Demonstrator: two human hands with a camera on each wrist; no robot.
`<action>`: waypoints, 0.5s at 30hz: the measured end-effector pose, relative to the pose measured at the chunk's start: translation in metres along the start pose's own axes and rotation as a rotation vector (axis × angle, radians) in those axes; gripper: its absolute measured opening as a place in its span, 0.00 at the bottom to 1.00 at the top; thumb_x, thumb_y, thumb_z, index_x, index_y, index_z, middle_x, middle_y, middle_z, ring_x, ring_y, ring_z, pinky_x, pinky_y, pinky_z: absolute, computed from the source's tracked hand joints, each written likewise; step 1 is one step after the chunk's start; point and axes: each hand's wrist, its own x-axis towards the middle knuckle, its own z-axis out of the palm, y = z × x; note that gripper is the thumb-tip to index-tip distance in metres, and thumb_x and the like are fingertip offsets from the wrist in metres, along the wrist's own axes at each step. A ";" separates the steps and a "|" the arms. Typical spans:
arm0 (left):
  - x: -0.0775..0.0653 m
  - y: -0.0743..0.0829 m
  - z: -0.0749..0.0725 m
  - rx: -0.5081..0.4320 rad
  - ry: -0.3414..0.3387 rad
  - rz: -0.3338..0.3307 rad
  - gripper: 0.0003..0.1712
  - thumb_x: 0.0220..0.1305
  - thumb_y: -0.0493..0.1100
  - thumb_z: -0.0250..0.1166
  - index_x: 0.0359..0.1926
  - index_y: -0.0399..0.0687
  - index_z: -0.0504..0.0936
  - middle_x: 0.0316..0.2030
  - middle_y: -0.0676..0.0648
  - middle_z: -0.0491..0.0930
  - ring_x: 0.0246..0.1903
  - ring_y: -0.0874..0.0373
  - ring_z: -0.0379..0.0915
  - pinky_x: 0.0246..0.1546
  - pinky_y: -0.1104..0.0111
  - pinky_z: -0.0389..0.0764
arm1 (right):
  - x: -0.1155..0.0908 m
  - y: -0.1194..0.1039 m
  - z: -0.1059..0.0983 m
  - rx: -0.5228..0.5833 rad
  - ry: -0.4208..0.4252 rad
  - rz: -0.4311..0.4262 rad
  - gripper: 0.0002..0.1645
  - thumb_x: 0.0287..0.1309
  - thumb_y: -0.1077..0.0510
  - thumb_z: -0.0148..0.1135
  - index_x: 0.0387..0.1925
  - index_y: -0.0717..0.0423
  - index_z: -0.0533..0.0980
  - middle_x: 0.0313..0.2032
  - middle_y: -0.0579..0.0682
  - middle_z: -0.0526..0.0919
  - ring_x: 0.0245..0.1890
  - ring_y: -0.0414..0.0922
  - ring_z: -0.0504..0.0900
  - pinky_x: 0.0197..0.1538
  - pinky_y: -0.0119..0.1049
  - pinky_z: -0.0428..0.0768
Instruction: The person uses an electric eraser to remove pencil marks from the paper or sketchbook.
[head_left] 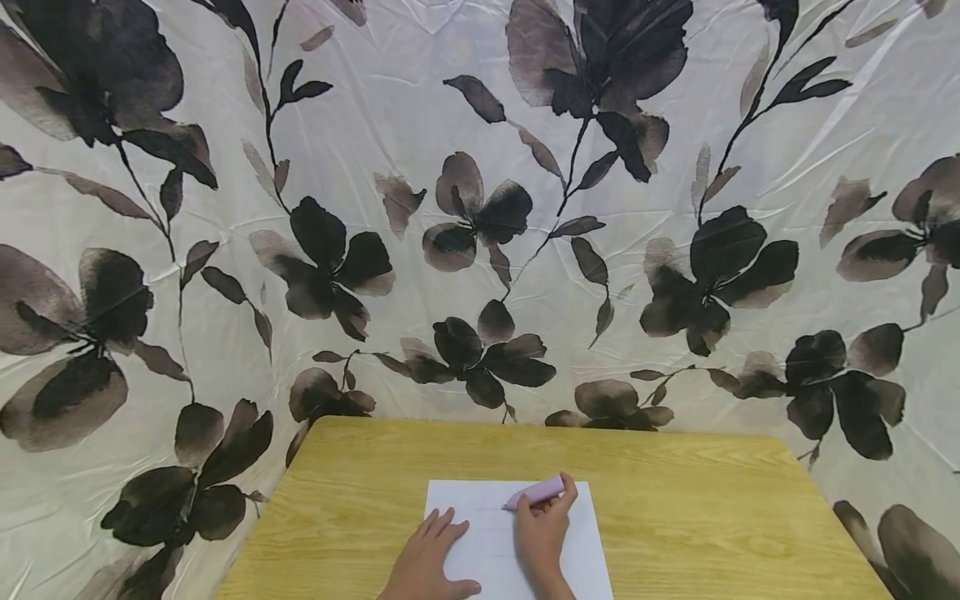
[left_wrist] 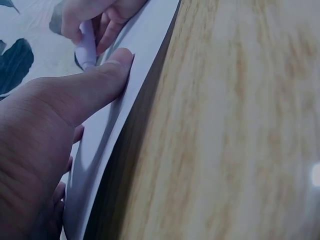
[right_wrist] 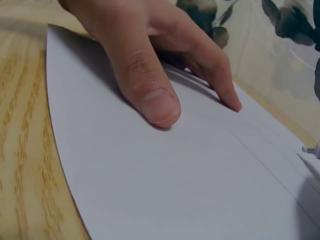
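Note:
A sheet of white paper [head_left: 491,540] lies on the wooden table, with a few faint straight lines across it. My left hand [head_left: 430,557] rests on the left part of the sheet, its fingers spread and the thumb apart; the right wrist view shows that thumb and a fingertip touching the paper. My right hand [head_left: 546,533] grips a thick lilac pen [head_left: 538,491] above the sheet's upper part. The pen slants, its tip down to the left at a thin line. In the right wrist view, only the pen's small tip [right_wrist: 311,150] shows at the right edge.
The yellowish wood-grain table [head_left: 697,508] has rounded far corners and extends to both sides of the paper. Behind it hangs a white cloth [head_left: 600,342] printed with dark flowers. In the left wrist view, the sheet's near edge [left_wrist: 112,137] casts a shadow on the table.

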 end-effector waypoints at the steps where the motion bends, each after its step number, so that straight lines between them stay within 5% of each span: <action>1: 0.000 0.000 0.000 -0.001 -0.005 -0.003 0.55 0.44 0.80 0.61 0.63 0.47 0.74 0.65 0.37 0.68 0.66 0.36 0.58 0.64 0.46 0.62 | -0.001 0.001 0.000 -0.004 -0.005 0.001 0.48 0.49 0.72 0.64 0.68 0.58 0.51 0.26 0.52 0.78 0.23 0.43 0.76 0.25 0.29 0.78; 15: 0.001 0.000 0.000 -0.012 -0.060 -0.048 0.56 0.44 0.82 0.60 0.65 0.48 0.73 0.66 0.38 0.66 0.66 0.35 0.56 0.64 0.44 0.62 | -0.004 0.001 0.000 0.028 -0.035 -0.030 0.47 0.48 0.74 0.64 0.66 0.58 0.53 0.28 0.53 0.78 0.24 0.43 0.78 0.28 0.30 0.80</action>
